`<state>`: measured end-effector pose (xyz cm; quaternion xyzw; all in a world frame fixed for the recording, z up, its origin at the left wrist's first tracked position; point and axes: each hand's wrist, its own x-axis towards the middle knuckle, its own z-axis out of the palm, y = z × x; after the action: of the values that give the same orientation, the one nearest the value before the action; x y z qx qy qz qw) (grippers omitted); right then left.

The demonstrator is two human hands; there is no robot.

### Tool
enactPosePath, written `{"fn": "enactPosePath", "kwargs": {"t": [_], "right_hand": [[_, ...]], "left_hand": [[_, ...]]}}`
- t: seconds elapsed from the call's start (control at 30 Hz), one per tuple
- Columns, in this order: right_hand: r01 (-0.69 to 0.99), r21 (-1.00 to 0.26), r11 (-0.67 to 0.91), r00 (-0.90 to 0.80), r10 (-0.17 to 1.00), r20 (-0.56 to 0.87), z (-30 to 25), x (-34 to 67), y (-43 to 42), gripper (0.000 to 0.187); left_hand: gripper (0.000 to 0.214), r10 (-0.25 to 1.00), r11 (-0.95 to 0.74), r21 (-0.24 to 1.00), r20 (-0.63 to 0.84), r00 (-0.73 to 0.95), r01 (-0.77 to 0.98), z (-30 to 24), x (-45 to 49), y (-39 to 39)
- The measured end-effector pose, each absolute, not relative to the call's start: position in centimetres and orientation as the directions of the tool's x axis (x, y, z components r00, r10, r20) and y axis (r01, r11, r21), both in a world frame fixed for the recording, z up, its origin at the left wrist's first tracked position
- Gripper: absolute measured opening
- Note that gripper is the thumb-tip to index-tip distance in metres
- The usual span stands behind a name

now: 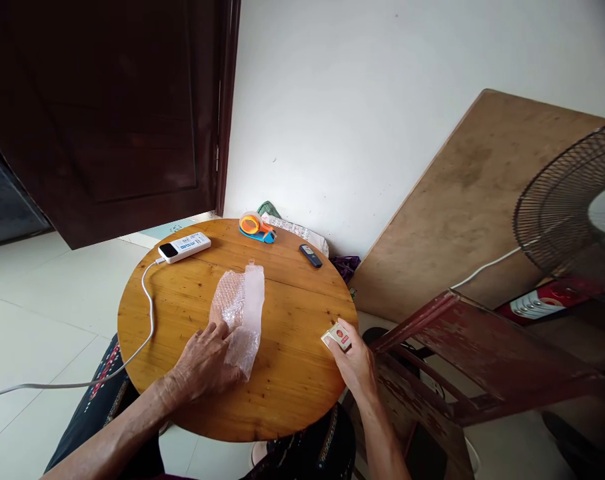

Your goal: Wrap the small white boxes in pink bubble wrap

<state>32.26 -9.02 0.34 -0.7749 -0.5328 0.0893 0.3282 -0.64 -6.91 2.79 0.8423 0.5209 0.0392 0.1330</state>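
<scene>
On the round wooden table (292, 393) lies a clear bubble wrap bag (227, 293) with a pale strip down its right side. My left hand (207, 363) rests over the bag's lower left part, fingers curled on the plastic and thumb near the bottom edge. At the table's right edge, my right hand (357, 367) grips a small pale box (340, 335) with a red label and a round red picture, thumb on top. The fingers beneath the box are mostly hidden.
Along the back of the table are an orange and blue tape dispenser (256, 228), a dark remote (310, 256) and a white device (185, 247) with a white cable (151, 307) trailing left. A reddish wooden chair (482, 353) and a fan (567, 200) stand to the right.
</scene>
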Motion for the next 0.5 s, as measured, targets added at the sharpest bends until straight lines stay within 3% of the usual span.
{"fn": "enactPosePath", "kwargs": {"t": [0.23,0.5], "right_hand": [[0.805,-0.581,-0.121,0.349,0.889,0.297,-0.1,31.1,-8.0,0.055],[0.78,-0.611,0.138,0.149,0.907,0.395,0.1,29.6,-4.8,0.043]], "left_hand": [[0.068,0.874,-0.436,0.258,-0.104,0.474,0.862,2.4,-0.3,-6.7],[0.055,0.864,-0.454,0.25,-0.111,0.491,0.855,2.5,-0.4,-6.7]]}}
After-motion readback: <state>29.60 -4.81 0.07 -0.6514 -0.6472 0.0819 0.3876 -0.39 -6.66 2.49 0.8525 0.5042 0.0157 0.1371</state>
